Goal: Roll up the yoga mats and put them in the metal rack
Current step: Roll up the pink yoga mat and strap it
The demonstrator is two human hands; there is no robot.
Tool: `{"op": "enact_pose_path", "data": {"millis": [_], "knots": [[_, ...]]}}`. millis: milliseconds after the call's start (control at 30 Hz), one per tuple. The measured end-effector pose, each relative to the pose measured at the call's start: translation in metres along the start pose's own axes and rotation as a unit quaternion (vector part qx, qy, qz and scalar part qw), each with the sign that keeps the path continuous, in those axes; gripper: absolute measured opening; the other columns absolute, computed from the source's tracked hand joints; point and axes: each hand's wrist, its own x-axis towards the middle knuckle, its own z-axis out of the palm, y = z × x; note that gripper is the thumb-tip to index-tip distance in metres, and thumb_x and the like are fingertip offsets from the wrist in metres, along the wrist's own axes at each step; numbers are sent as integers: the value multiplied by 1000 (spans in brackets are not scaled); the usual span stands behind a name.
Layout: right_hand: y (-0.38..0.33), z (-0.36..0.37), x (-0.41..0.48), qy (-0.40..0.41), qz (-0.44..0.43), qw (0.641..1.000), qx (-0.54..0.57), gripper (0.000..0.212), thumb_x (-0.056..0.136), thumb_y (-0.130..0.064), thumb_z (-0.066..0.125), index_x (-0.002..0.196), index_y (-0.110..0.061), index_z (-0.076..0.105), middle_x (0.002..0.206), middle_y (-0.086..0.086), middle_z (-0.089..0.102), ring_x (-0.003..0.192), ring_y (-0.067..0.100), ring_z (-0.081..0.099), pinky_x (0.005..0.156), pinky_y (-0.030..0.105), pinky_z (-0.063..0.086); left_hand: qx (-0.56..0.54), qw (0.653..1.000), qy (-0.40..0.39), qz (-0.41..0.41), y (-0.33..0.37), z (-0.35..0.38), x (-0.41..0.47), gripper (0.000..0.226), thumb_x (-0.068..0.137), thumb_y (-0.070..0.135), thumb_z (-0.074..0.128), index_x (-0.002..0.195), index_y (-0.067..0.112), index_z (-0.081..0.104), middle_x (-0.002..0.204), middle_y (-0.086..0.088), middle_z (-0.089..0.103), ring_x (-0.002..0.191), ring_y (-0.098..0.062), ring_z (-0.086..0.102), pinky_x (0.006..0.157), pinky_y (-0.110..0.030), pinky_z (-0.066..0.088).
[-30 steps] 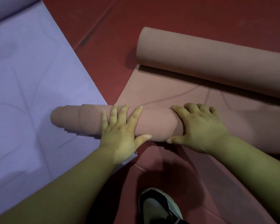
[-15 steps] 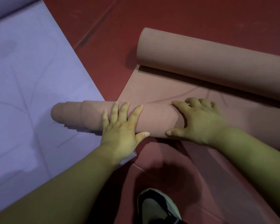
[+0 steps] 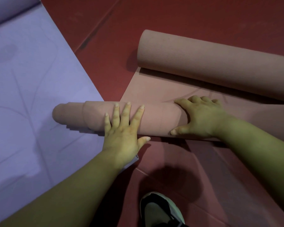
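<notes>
A pink yoga mat lies across the red floor, and its near end is wound into a roll (image 3: 159, 118). The roll's left end (image 3: 64, 113) sticks out in uneven steps over the purple mat. My left hand (image 3: 123, 133) rests flat on the roll with its fingers spread. To its right, my right hand (image 3: 202, 117) curves over the roll, thumb on the near side. The mat's far end is curled into a thicker roll (image 3: 211, 63), and a short flat strip (image 3: 154, 94) lies between the two rolls. No metal rack is in view.
A purple yoga mat (image 3: 31, 79) lies spread flat on the left, its corner under my left wrist. Red floor (image 3: 170, 13) stretches beyond both mats. My black and grey shoe (image 3: 159, 210) is at the bottom centre.
The near roll has turned slightly away from me toward the far roll, and both hands have moved with it. The flat strip between the rolls is narrower.
</notes>
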Motion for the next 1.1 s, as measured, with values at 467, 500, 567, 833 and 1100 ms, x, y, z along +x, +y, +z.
{"op": "enact_pose_path", "data": {"millis": [467,500,567,833,1100], "knots": [[-4,27,-19,119,11,991,-53,108,58,-97,30,151,-43,27,147,3,47,131,35,44,108,60,28,-4,1000,14,4,-5,-1,0,88,86,70,40,160,41,3,170,-4,4,155,-36,-4,121,-61,3],[-3,22,-16,107,11,993,-50,109,57,-99,27,152,-45,24,148,2,45,132,34,43,108,58,28,-2,1000,16,3,-5,-1,1,89,87,70,42,160,40,2,170,-4,2,155,-37,-5,121,-61,3],[-1,13,-10,78,9,996,-39,110,59,-102,33,153,-47,18,152,-1,41,135,32,40,110,55,27,-2,1000,13,-1,-3,0,1,91,87,69,46,160,39,0,170,-5,-1,155,-37,-8,121,-61,2],[4,-9,8,21,11,1000,-3,109,62,-95,50,155,-49,17,158,-1,35,143,31,32,116,56,24,-4,1000,24,5,-4,1,5,91,88,65,51,160,38,4,170,-5,2,155,-37,-4,122,-58,7],[-8,29,-18,134,23,989,-55,111,63,-87,61,155,-39,23,154,10,38,139,39,35,114,64,22,-11,1000,23,-3,-1,6,-3,91,87,65,52,161,35,9,169,-7,4,154,-39,-4,122,-60,9]]}}
